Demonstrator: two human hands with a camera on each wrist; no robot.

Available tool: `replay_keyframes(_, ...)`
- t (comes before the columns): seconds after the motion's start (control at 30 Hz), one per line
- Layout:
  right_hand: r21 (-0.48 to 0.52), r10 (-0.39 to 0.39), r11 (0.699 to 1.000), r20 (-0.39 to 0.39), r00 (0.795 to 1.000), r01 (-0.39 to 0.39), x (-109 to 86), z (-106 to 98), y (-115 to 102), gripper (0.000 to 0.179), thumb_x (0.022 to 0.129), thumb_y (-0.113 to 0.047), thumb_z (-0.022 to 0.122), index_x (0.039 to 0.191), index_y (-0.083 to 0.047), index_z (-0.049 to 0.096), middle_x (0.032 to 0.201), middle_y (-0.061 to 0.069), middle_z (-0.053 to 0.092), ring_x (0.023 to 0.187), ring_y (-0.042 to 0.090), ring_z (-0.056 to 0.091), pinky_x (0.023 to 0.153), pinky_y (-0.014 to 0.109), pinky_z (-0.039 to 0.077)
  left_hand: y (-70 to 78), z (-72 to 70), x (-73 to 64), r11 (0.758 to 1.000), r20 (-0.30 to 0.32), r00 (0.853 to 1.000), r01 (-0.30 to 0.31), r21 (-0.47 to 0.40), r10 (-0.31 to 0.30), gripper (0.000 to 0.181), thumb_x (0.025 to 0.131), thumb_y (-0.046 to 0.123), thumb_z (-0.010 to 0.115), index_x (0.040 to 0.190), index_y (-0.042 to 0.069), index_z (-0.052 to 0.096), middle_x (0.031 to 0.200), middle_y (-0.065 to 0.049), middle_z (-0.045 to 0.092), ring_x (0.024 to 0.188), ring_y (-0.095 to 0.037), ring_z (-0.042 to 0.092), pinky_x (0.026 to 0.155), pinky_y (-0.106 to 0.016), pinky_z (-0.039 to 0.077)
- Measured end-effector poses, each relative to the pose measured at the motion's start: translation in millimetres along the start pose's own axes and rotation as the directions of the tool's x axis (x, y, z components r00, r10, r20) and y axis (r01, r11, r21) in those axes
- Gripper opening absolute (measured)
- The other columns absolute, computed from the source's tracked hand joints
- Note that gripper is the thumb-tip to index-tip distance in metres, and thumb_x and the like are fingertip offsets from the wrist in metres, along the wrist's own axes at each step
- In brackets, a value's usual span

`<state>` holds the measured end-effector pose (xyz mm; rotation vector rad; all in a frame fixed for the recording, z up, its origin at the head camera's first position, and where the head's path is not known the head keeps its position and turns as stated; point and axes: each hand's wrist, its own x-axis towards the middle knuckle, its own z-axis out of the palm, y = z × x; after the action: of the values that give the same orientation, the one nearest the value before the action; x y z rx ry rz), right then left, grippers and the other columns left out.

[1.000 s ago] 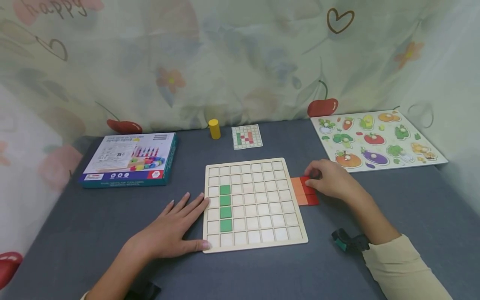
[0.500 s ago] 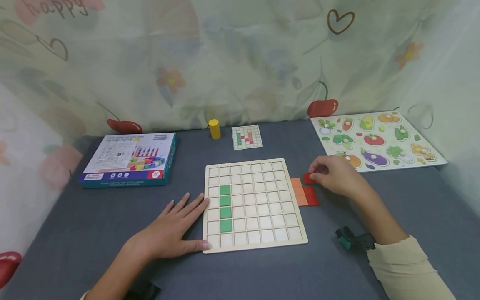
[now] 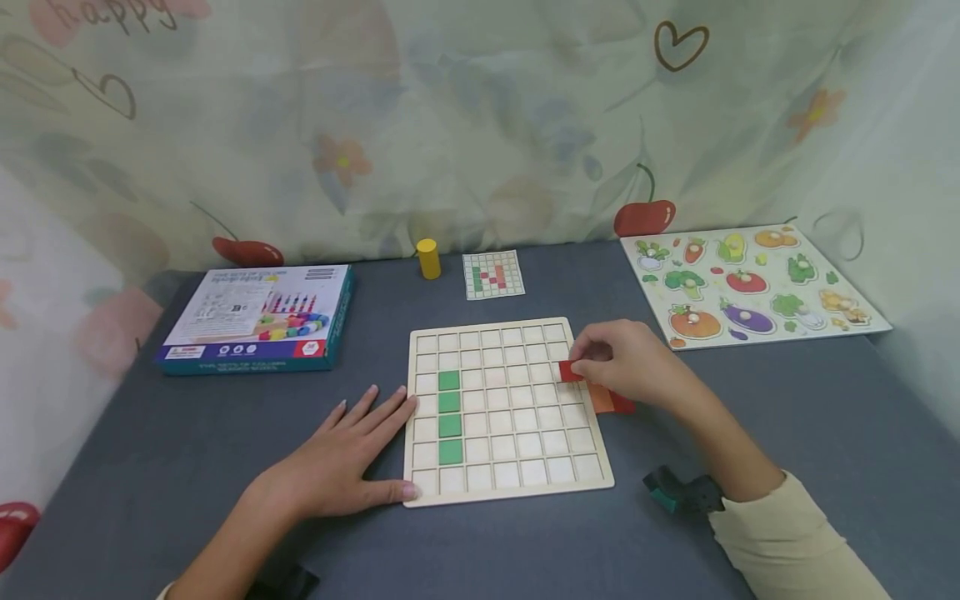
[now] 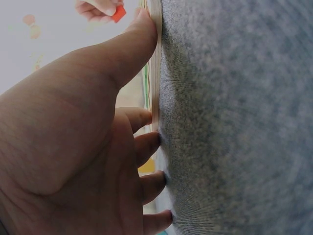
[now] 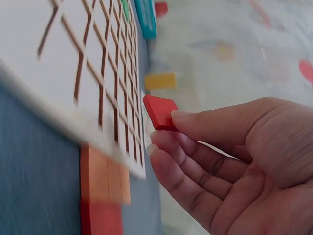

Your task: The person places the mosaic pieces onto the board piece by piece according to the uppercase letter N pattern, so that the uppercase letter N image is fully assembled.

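Note:
My right hand [image 3: 633,362] pinches a red square tile [image 5: 160,111] between thumb and fingers, raised over the right edge of the wooden grid board [image 3: 495,492]. Four-sided cells cover the board, and several green tiles [image 3: 450,426] fill part of one column near its left side. My left hand [image 3: 337,467] lies with fingers spread at the board's left edge; in the left wrist view its thumb [image 4: 139,39] touches that edge. Orange tiles [image 5: 100,176] and red tiles [image 5: 101,218] lie against the board's right side, partly hidden by my right hand in the head view.
Behind the board lies a small pattern card [image 3: 493,275] with green and red squares. A yellow cylinder [image 3: 429,259] stands beside it. A flat box [image 3: 255,321] is at the back left, and a vegetable picture board [image 3: 750,287] at the back right. A printed curtain [image 3: 465,125] hangs behind.
My right hand has picked up a red tile from the group beside the board and carried it left over the board's right edge. The left hand has stayed in place.

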<state>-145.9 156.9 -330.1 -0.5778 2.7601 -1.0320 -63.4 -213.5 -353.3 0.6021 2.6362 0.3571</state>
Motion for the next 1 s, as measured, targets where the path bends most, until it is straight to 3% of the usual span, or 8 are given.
replay_keyframes(0.17,0.034,-0.056,0.998,0.044,0.997,0.055,8.1,16,-16,0.005,0.086,-0.004,0.074,0.088,-0.009,0.073,0.079,-0.003,0.066,0.074,0.016,0.058,0.069,0.034,0.049,0.2,0.0,0.3,1.000,0.001,1.000,0.002,0.002,-0.002,0.104,0.082,0.080,0.054,0.162,0.024,0.019,0.167,0.000,0.015,0.151,-0.038,0.004,0.113,-0.069,0.006)
replay_keyframes(0.43,0.059,-0.079,0.996,0.092,0.993,0.073,19.0,44,-43,0.009,0.085,-0.005,0.073,0.082,-0.014,0.072,0.074,-0.006,0.065,0.070,0.014,0.058,0.064,0.031,0.048,-0.1,0.8,1.2,1.000,0.002,1.000,0.007,0.007,-0.007,0.105,0.081,0.081,0.054,0.162,0.025,0.018,0.167,0.000,0.014,0.152,-0.038,0.004,0.114,-0.069,0.006)
replay_keyframes(0.77,0.007,-0.067,0.998,0.134,0.989,0.067,37.1,73,-60,0.012,0.086,-0.004,0.074,0.081,-0.014,0.071,0.074,-0.007,0.063,0.074,0.014,0.057,0.071,0.030,0.049,0.6,1.4,0.4,1.000,0.002,1.000,0.010,-0.005,-0.010,0.105,0.081,0.080,0.055,0.162,0.025,0.018,0.167,0.000,0.015,0.151,-0.039,0.004,0.114,-0.069,0.006)
replay_keyframes(1.0,-0.094,-0.106,0.989,0.124,0.987,0.117,36.6,84,-66,0.009,0.086,-0.006,0.074,0.083,-0.014,0.070,0.074,-0.006,0.059,0.073,0.014,0.054,0.069,0.030,0.047,1.0,0.1,-0.4,1.000,-0.005,1.000,0.004,0.001,-0.004,0.104,0.082,0.080,0.055,0.162,0.025,0.018,0.167,0.000,0.015,0.152,-0.038,0.005,0.113,-0.069,0.006)
